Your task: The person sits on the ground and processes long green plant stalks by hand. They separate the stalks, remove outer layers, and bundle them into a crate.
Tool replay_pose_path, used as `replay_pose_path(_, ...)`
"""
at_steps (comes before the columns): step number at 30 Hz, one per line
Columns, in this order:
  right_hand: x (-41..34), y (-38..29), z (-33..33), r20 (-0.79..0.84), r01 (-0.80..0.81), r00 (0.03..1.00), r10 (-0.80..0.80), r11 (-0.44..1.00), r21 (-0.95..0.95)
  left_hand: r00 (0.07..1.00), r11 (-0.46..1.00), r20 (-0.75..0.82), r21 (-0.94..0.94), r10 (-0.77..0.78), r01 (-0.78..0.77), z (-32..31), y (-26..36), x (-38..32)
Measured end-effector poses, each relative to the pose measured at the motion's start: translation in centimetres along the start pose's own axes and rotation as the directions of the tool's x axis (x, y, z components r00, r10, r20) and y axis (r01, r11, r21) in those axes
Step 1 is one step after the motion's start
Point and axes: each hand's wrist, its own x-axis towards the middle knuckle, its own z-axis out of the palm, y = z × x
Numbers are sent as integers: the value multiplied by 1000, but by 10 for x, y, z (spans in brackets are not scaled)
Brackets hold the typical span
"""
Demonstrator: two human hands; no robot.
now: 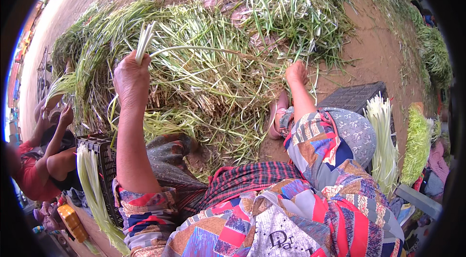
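Note:
My left hand (131, 71) is raised and closed round a small bunch of pale leafy stalks (145, 40), their white ends pointing up. From it one long stalk (196, 48), brown and withered toward its far end, arches across to my right hand (296, 72). The fingers of my right hand are bent at that end; a firm pinch on it looks likely but the fingertips are partly hidden. Below and beyond both hands lies a large heap of long green stalks (204, 86) on bare ground. Some yellowish leaves hang down beside my left forearm.
Black plastic crates stand at left (96, 140) and right (351, 97), with bundles of whitish stalks beside them (89, 180) (381, 140). A person in red (36, 169) sits at far left, handling stalks. A yellow container (72, 222) lies lower left, a grey beam (418, 200) lower right.

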Motion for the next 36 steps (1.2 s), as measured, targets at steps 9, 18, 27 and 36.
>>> replay_pose_path(9, -120, -126, -17, 315, -441, 252, -915, 181, 879, 934, 937, 345, -349, 90, 38, 38, 40, -29)
replay_pose_path(18, -104, -142, -65, 335, -528, 471, -816, 43, 848, 964, 942, 111, -266, 241, -205, 21, 30, -22)
replay_pose_path(27, 100, -9, -60, 297, -128, 917, 266, -508, 852, 997, 961, -59, -268, 50, -64, -24, -31, 2)
replay_pose_path(36, -20, -60, -3, 636, -560, 279, -720, 416, 717, 998, 890, 37, -450, -60, 70, -20, -30, -2)
